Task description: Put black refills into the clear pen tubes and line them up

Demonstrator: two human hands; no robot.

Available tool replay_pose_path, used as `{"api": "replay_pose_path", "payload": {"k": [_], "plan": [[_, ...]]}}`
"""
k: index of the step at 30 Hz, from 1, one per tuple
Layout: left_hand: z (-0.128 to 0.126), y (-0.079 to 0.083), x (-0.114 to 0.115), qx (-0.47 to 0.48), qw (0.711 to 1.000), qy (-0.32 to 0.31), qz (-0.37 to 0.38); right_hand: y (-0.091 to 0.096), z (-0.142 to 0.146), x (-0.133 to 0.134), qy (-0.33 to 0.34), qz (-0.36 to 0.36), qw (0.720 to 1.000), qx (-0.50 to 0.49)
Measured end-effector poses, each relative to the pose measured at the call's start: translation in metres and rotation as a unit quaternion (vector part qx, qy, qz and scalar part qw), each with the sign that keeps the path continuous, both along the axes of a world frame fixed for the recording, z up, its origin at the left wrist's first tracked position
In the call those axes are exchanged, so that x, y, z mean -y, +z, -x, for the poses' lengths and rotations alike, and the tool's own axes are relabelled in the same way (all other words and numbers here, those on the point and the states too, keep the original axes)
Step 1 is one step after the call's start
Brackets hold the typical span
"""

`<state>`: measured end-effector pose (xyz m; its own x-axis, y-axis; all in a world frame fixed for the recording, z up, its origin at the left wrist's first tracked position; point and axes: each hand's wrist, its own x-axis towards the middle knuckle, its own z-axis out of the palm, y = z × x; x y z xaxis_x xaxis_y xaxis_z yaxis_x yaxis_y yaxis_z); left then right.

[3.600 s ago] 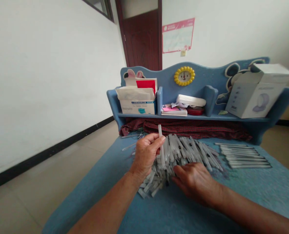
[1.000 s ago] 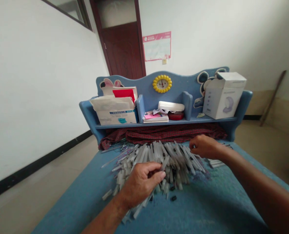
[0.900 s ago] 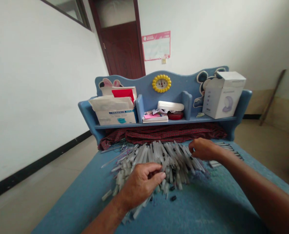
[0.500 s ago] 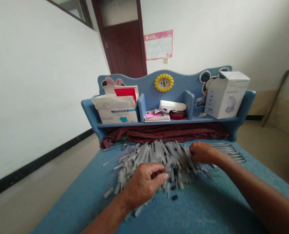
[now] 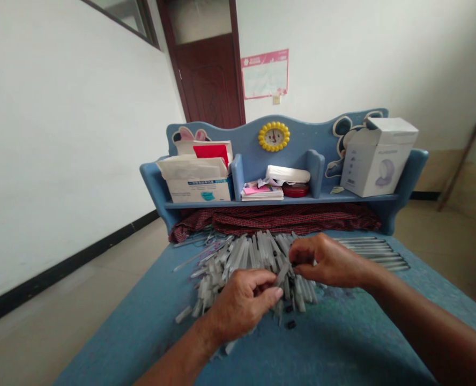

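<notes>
My left hand (image 5: 249,303) is closed, pinching a translucent plastic pen barrel (image 5: 282,273) between thumb and fingers; the barrel points up and to the right. Just beyond its upper end, my right hand (image 5: 322,261) is curled with thumb and fingertips drawn together. Whatever those fingertips hold is too small or hidden to make out. Both hands are over a heap of loose translucent barrels (image 5: 242,254) on the blue tabletop (image 5: 326,343). A small black plug (image 5: 290,324) lies at the near edge of the heap.
Several slim pens (image 5: 377,252) lie in a row at the right. Thin rods (image 5: 198,257) lie left of the heap. Behind are a checked cloth (image 5: 270,219) and a blue shelf (image 5: 238,174) bearing a mask box (image 5: 201,187), a red tin (image 5: 295,190) and a white carton (image 5: 377,161).
My right hand has moved left from beside the row of pens to the barrel in my left hand. My left hand stays nearly in place, and the view has shifted slightly.
</notes>
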<state>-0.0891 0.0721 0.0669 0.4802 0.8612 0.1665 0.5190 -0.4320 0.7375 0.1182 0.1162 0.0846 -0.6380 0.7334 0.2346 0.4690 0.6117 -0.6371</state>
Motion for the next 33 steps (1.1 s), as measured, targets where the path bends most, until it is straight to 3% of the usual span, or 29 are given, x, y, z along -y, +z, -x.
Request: {"api": "replay_pose_path", "payload": {"k": [6, 13, 21, 33], "plan": [[-0.001, -0.001, 0.001, -0.020, 1.000, -0.014, -0.014, -0.001, 0.004, 0.007, -0.008, -0.027, 0.999, 0.015], [-0.001, -0.002, 0.001, -0.026, 1.000, 0.002, 0.000, -0.003, 0.004, 0.006, 0.002, -0.003, 1.000, 0.000], [-0.005, -0.005, 0.000, 0.080, 0.995, 0.064, 0.015, -0.007, 0.011, 0.012, -0.002, -0.002, 1.000, 0.022], [-0.007, -0.012, -0.004, 0.167, 0.975, 0.113, 0.096, -0.020, 0.030, 0.029, -0.055, -0.202, 0.975, 0.074]]}}
